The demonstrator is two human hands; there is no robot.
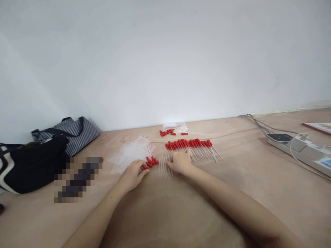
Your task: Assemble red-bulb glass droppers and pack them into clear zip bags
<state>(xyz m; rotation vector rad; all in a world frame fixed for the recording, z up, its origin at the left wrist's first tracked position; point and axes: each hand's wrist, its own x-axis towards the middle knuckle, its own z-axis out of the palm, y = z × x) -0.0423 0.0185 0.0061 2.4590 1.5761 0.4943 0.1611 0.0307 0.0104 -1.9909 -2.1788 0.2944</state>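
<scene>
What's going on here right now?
A person is working with two bare hands. The left hand is at a small cluster of loose red dropper bulbs; the right hand is at some bare clear tubes. A row of red-topped droppers lies beyond the right hand, clear zip bags beyond the left. Whether either hand grips anything is unclear.

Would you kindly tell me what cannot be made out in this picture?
In the head view:
Dark item: pixelation hides what it is.
Right hand: it covers part of the clear tubes, so its grip is unclear.
Left hand: it partly hides a red bulb; its grip is unclear too.
Power strip and flat board: cut off by the right edge.
</scene>
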